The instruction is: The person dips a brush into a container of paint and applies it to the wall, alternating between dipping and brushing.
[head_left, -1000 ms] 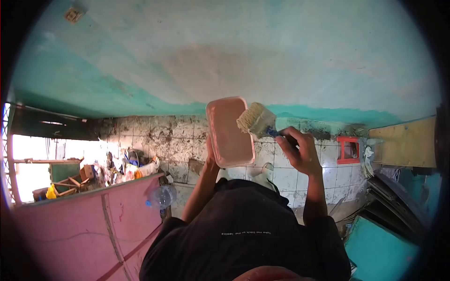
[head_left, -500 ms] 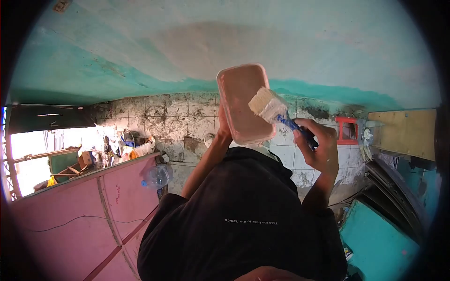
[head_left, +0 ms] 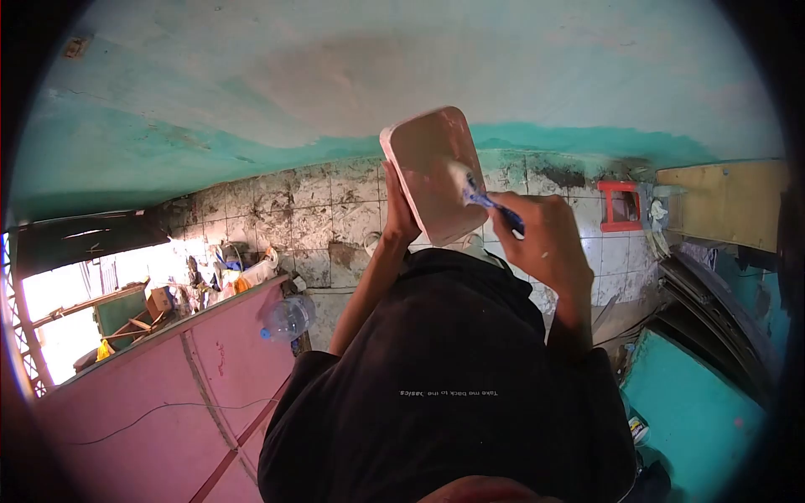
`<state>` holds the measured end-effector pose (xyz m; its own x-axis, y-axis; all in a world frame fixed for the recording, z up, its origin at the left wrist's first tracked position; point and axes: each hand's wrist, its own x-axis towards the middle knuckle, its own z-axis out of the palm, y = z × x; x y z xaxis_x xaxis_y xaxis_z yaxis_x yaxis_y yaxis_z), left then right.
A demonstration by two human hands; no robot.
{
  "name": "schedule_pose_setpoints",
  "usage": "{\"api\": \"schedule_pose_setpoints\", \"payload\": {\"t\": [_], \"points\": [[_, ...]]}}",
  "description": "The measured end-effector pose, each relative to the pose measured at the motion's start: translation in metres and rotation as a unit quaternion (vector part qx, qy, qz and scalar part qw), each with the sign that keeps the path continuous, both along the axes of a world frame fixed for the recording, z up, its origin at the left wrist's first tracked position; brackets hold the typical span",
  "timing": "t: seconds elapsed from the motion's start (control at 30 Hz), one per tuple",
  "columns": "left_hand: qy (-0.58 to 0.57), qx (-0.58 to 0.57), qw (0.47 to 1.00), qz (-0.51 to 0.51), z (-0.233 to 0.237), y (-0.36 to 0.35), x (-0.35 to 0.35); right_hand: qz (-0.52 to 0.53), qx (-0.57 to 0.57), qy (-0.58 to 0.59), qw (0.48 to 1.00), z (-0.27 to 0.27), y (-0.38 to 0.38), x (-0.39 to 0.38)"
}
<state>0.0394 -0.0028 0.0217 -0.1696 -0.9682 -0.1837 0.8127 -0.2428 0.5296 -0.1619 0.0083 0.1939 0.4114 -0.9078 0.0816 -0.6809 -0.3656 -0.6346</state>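
A rectangular plastic tub [head_left: 410, 194], smeared with pale paint inside, is tilted in front of my chest. My left hand [head_left: 402, 210] grips it along its left side, the fingers partly hidden behind it. In my right hand [head_left: 543, 243] is a paintbrush [head_left: 476, 195] with a blue, paint-spattered handle. Its whitish bristles are down inside the tub, blurred by motion. Behind the tub rises a wall [head_left: 335, 75], turquoise with a broad coat of pale paint over it.
Stained white tiles [head_left: 289, 201] cover the floor. A pink panel [head_left: 159, 402] stands at the left with a clear plastic bottle [head_left: 289, 317] beside its end. At the right are a red frame [head_left: 620, 225], a yellowish board [head_left: 721, 204] and a turquoise panel [head_left: 696, 419].
My right hand has moved left and lowered the brush from above the tub's right edge into it. The tub has tipped more to one side in my left hand.
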Motion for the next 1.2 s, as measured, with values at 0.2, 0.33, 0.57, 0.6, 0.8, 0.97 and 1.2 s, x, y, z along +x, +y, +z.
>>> {"api": "schedule_pose_setpoints", "payload": {"t": [0.2,0.33,0.57,0.6,0.8,0.97,1.2], "points": [[-0.125,-0.024,0.992,-0.010,0.001,0.003,0.010,0.062,0.018,0.041,0.997,-0.020,-0.006,0.019],[-0.030,-0.044,0.998,-0.035,-0.004,0.001,0.025,0.053,0.039,0.009,0.998,-0.007,-0.005,0.019],[-0.021,-0.016,1.000,-0.015,-0.002,0.001,0.019,0.081,-0.035,0.030,0.996,-0.028,-0.010,0.035],[0.023,-0.016,1.000,0.001,-0.001,0.001,0.017,0.071,-0.002,0.018,0.997,-0.022,-0.011,0.030],[0.309,-0.154,0.928,-0.137,-0.025,-0.003,0.013,0.083,0.026,0.039,0.995,-0.037,-0.013,0.028],[0.089,-0.082,0.989,-0.082,-0.016,0.006,0.014,0.042,0.036,-0.008,0.998,-0.028,-0.011,0.018],[-0.095,-0.047,0.992,-0.067,0.006,0.012,0.009,0.053,0.052,-0.020,0.997,-0.038,-0.010,0.019]]}}
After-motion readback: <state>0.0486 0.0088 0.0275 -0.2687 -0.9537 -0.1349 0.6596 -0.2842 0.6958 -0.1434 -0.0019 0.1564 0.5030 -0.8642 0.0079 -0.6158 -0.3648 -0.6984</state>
